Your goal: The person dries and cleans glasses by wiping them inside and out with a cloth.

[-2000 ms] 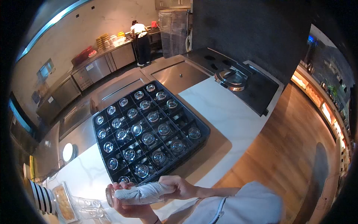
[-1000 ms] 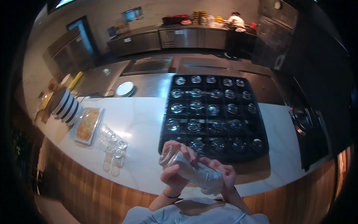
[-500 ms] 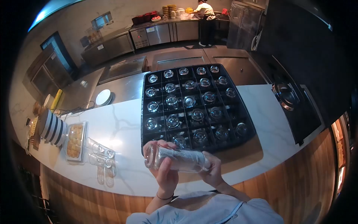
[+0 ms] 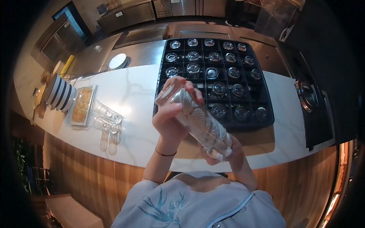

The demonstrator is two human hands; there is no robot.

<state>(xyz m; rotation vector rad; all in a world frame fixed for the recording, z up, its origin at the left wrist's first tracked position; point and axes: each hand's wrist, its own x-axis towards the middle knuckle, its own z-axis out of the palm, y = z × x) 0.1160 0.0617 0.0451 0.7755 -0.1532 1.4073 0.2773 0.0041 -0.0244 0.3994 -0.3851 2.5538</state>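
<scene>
A clear glass (image 4: 203, 123) with a white cloth (image 4: 198, 118) stuffed inside it hangs tilted in front of my chest. My left hand (image 4: 171, 114) is wrapped round its upper left end, thumb across the near side. At the lower right end my right hand (image 4: 228, 150) grips the glass and the cloth at its mouth. Just beyond my hands, a black divided rack (image 4: 269, 114) holds several upturned glasses (image 4: 211, 72) in its compartments; my left hand and the glass hide some of its near left part.
On the white counter (image 4: 133, 87) at left lie glasses (image 4: 108, 117) beside a clear tray of round yellowish food (image 4: 81, 106). Striped bowls (image 4: 59, 91), white plates (image 4: 118, 60) and a metal pot (image 4: 306, 95) stand farther out. A person's legs (image 4: 234, 13) show at the back.
The glass has turned from nearly level to a steep tilt, its right end lower. My right hand has moved down and right with it. The view has tipped downward.
</scene>
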